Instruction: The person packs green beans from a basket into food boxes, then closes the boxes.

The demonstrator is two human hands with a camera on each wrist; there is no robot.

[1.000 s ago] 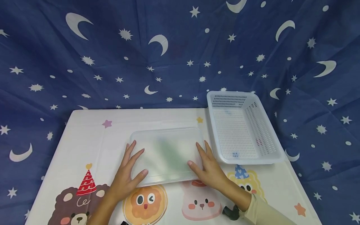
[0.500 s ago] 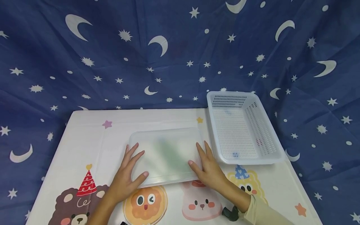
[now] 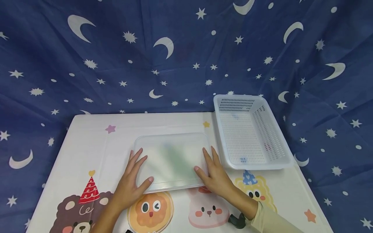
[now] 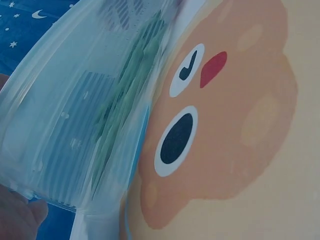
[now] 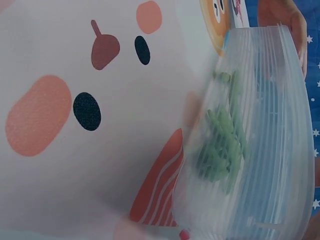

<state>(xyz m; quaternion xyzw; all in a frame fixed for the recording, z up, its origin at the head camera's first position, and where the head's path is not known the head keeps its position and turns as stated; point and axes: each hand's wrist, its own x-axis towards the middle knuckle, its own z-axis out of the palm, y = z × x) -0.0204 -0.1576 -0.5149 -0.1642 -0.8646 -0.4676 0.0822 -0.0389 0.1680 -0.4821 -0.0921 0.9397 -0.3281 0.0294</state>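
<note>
A shallow translucent plastic box with its lid on lies in the middle of the table. Something green shows blurred through its ribbed wall. My left hand rests on the box's left end, fingers straight and spread and thumb lying on the lid near the front edge. My right hand rests the same way on the right end, fingers straight along the side and thumb on the lid. The left wrist view shows the box close up above an orange cartoon face.
An empty white perforated basket stands right of the box, at the table's back right corner. The table has a white cover printed with cartoon animals. Dark blue cloth with moons and stars hangs behind and around it.
</note>
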